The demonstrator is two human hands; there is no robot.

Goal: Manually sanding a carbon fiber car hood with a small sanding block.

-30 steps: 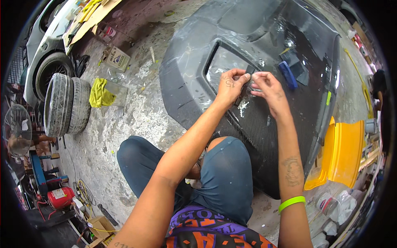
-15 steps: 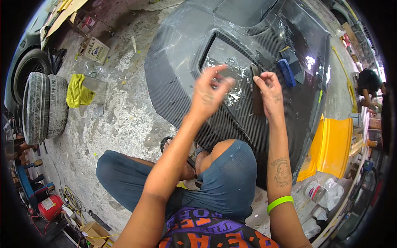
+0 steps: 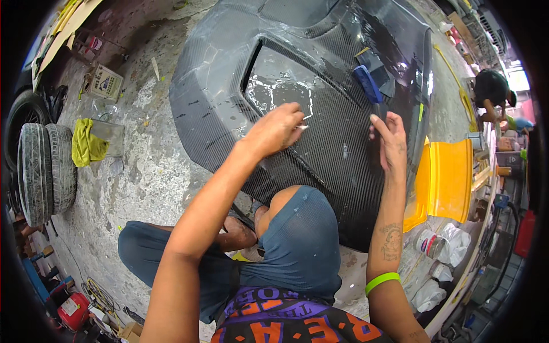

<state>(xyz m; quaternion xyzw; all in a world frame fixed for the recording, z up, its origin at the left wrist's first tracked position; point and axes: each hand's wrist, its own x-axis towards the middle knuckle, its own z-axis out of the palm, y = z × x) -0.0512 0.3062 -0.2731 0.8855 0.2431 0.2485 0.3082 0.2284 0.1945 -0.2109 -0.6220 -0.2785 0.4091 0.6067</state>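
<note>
Your left hand (image 3: 279,128) curls, contents unclear, right hand (image 3: 393,140) pinching a dark strip (image 3: 378,108), twelve-o'clock carbon-fibre hood (image 3: 354,177) wetted but seemingly unfinished.

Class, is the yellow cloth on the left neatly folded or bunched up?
Bunched up: the yellow cloth shows uneven creases and an irregular outline.

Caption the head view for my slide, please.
Left hand and right hand over a dark, wet-looking panel, a blue block lying beyond the right hand.
</note>
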